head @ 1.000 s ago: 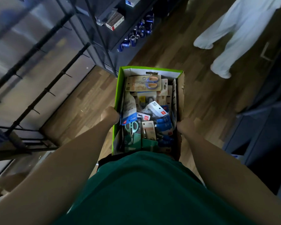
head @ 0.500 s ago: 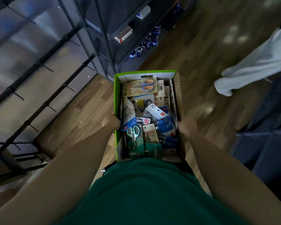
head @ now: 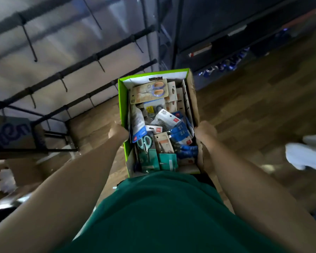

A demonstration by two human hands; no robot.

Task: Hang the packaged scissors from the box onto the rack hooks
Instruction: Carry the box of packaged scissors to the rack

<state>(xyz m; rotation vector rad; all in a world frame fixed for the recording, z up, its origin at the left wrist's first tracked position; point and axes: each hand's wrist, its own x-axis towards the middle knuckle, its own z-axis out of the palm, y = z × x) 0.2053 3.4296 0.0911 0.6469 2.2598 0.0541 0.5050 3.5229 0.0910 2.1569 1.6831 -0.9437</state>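
Observation:
A green-edged cardboard box (head: 122, 106) is held against my body, filled with several packaged scissors (head: 149, 92). A teal-handled pair (head: 144, 142) lies near the front. My left hand (head: 118, 132) grips the box's left wall from outside. My right hand (head: 204, 131) grips the right wall. The rack (head: 98, 55) with dark bars and bare hooks stands to the left and ahead of the box.
Dark shelving (head: 217, 33) with blue items stands ahead on the right. A cardboard carton (head: 9, 132) sits low at the left by the rack's base. Someone's white shoe (head: 306, 156) shows at the right edge on the wooden floor.
I have turned left with the box, so the rack now fills more of the view and is closer. The other person has slid to the right edge. Both hands keep their grip.

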